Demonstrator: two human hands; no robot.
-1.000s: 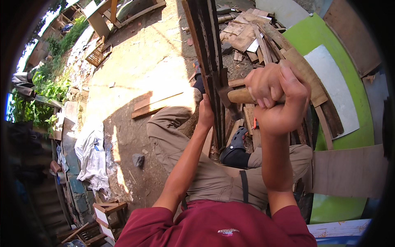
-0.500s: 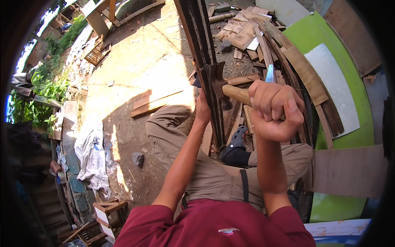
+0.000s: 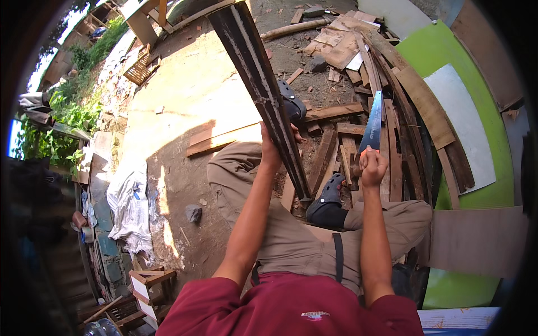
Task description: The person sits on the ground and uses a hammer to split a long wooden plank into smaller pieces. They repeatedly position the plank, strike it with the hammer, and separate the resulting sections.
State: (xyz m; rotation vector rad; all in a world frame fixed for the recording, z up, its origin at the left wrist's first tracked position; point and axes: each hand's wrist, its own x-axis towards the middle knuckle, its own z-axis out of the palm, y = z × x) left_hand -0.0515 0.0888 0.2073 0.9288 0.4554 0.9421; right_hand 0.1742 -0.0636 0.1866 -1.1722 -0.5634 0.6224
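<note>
A long, dark, grooved wooden beam (image 3: 255,78) slants from the upper middle toward my feet. My left hand (image 3: 270,147) is closed around it at mid-length, with fingertips showing past its right side. To the right, my closed right hand (image 3: 372,169) grips a hammer (image 3: 355,172). The hammer's rusty head shows just left of my fist, and its handle is mostly hidden by the hand. Right behind that fist lies a handsaw (image 3: 373,123) with a blue-grey blade and a bit of orange at its handle end, on the scrap wood.
Loose boards (image 3: 336,112) and planks cover the ground at the right, beside a green panel (image 3: 448,50) and a white sheet (image 3: 462,129). My shoes (image 3: 328,199) are close to the beam's lower end. At the left are a stone (image 3: 193,213) and a white cloth (image 3: 128,201).
My right hand has lowered the hammer away from the beam toward the scrap wood by the saw. The beam's upper end has swung left, still in my left hand.
</note>
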